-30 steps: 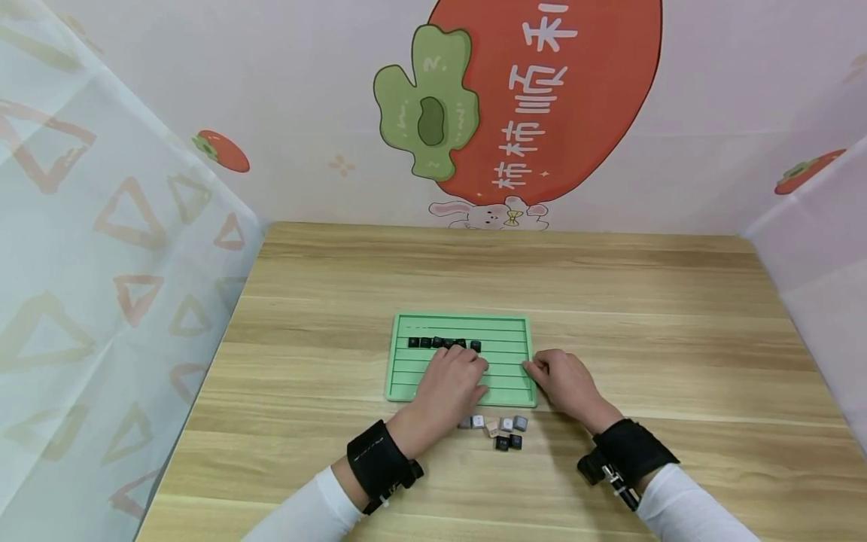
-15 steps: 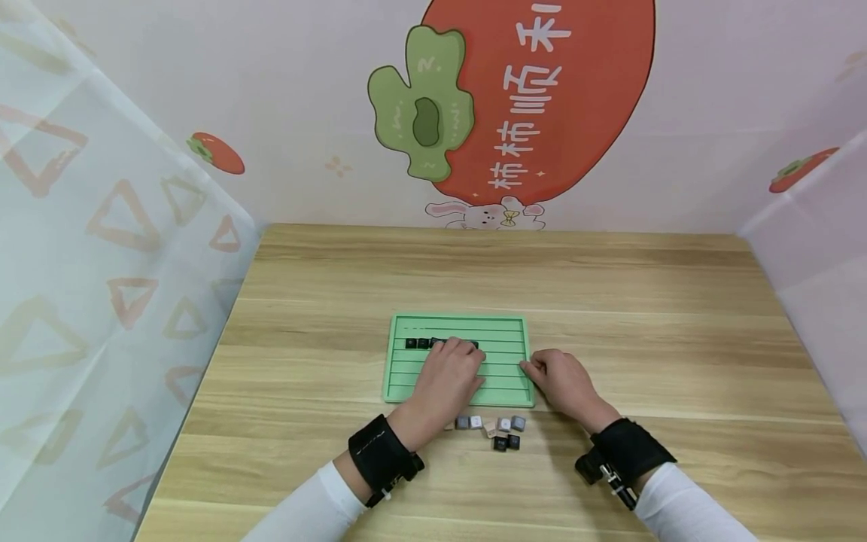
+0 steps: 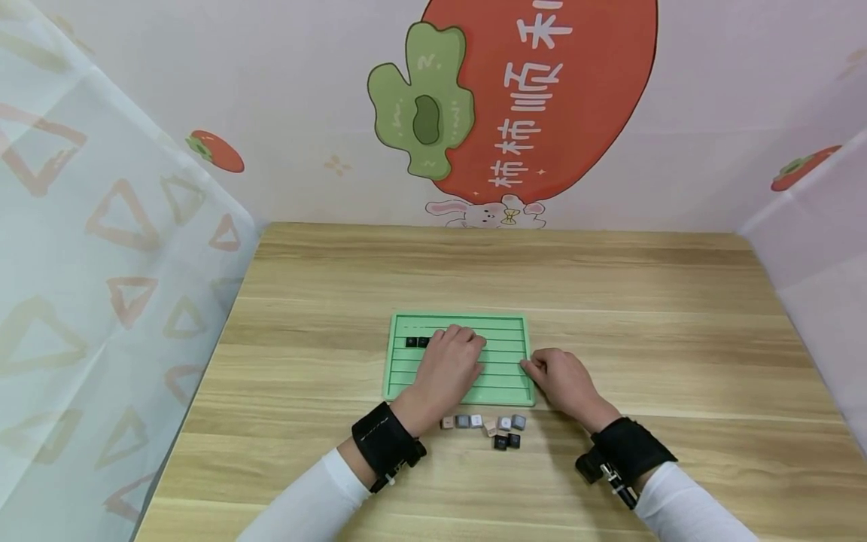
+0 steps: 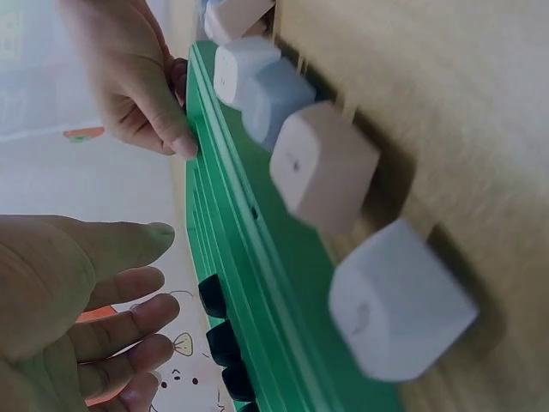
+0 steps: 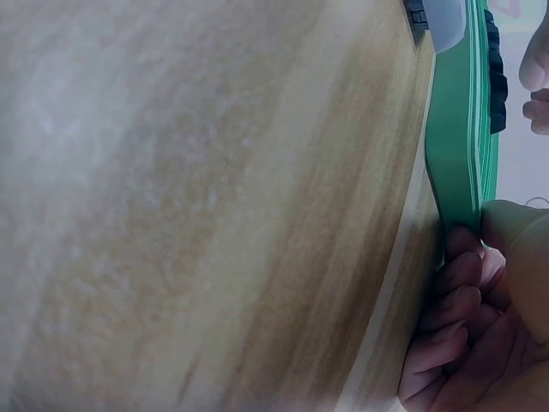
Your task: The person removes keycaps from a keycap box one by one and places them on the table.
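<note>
A light green ridged tray lies on the table, with a row of black keycaps along one of its upper ridges. Over that row is my left hand, which covers part of it in the head view. In the left wrist view, the left hand's fingers are loosely extended beside the black keycaps, and nothing shows between them and the thumb. My right hand pinches the tray's right edge. Thumb above and curled fingers below grip that edge in the right wrist view.
In front of the tray lie several loose keycaps, among them a white keycap, a grey keycap, a beige keycap and a black keycap. A printed cloth backdrop stands behind the wooden table.
My left hand has shifted slightly forward over the row and hides more black keycaps. A beige keycap near its wrist has come into sight. The right hand stays at the tray's edge.
</note>
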Demonstrator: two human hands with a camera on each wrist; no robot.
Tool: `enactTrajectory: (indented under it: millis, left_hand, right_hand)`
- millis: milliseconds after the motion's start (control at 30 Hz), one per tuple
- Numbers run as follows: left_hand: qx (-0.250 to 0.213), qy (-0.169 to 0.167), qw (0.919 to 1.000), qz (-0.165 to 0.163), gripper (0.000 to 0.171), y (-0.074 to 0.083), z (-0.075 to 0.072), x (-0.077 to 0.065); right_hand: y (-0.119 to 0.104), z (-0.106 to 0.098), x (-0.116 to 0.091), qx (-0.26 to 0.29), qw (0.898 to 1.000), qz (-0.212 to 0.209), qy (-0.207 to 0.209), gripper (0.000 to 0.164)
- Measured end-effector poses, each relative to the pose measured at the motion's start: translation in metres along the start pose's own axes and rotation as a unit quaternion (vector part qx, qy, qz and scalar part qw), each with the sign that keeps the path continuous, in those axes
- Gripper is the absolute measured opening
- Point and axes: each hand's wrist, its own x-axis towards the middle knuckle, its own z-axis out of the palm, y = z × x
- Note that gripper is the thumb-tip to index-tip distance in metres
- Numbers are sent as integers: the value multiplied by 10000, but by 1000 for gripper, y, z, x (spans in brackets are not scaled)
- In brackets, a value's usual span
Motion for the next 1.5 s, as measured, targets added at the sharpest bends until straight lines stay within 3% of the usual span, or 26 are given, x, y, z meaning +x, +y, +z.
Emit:
enactTrajectory:
  millis: [567, 833, 1000, 1500]
  left_hand:
    - [-19, -290, 9995, -141, 28, -9, 6, 13]
    - [226, -341, 9991, -67, 26, -6, 10, 19]
    - [384, -378, 9985, -63, 15, -5, 10, 20]
    - [450, -463, 9979, -59, 21, -8, 10, 19]
  right_hand:
    - [0, 0, 1, 4, 10000, -72, -25, 38]
    - [-1, -2, 1, -4, 10000, -24, -25, 37]
    - [-2, -1, 0, -27, 10000, 21, -61, 37]
    - [-2, -1, 1, -32, 10000, 2, -31, 38]
